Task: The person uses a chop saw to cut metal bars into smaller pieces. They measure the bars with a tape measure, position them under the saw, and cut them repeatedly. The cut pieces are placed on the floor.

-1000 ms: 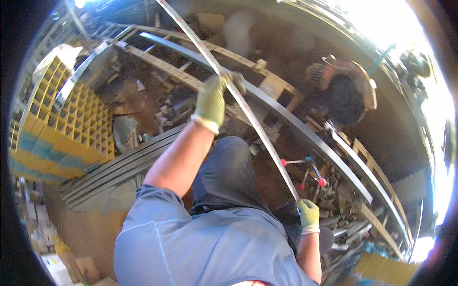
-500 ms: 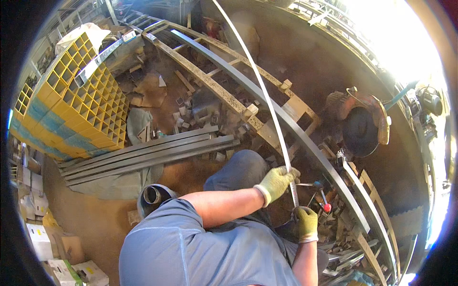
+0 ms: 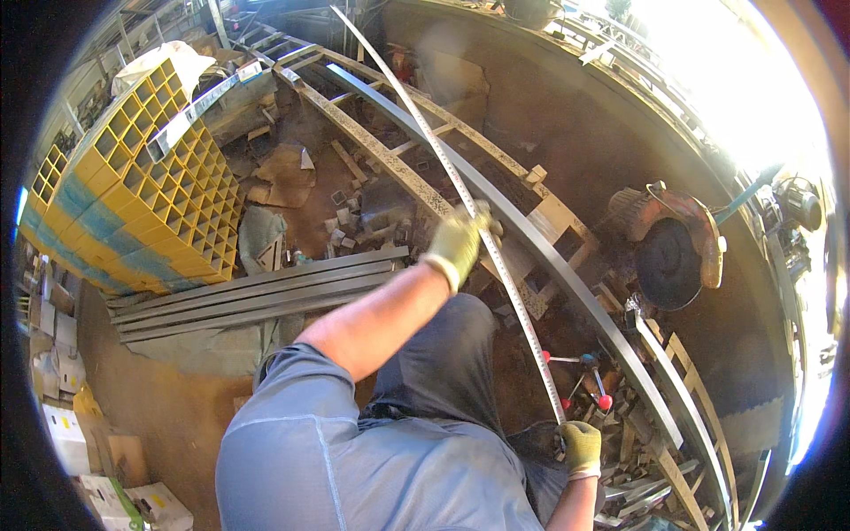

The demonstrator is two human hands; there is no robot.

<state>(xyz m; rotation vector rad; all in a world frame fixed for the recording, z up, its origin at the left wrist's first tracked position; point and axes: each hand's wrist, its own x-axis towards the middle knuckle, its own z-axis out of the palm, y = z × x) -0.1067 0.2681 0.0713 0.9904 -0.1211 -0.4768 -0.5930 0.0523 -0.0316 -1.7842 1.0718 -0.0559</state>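
A long whitish measuring tape blade (image 3: 522, 319) runs slantwise from the far top of the view down to my right side. Around its middle stretch, my gloved left hand (image 3: 459, 243) is closed, slightly blurred, with the arm reaching forward. My gloved right hand (image 3: 581, 449) is closed at the near end of the tape, low in front of me; whether a tape case is in the palm stays hidden. Just beyond the tape, a long grey metal tube (image 3: 544, 243) lies on a ladder-like metal frame (image 3: 376, 146), and the blade crosses above both.
An orange cut-off saw (image 3: 668, 252) with a dark round guard stands at the right. Yellow-edged square tubes (image 3: 177, 190) are stacked at the left, near several grey bars (image 3: 257, 292). Red-knobbed handles (image 3: 605, 402) stick up near my right hand, among metal offcuts (image 3: 633, 434).
My left hand has moved forward and left, away from my right hand. The tape has swung left, and its far tip now shows. My right hand has shifted slightly nearer and to the right.
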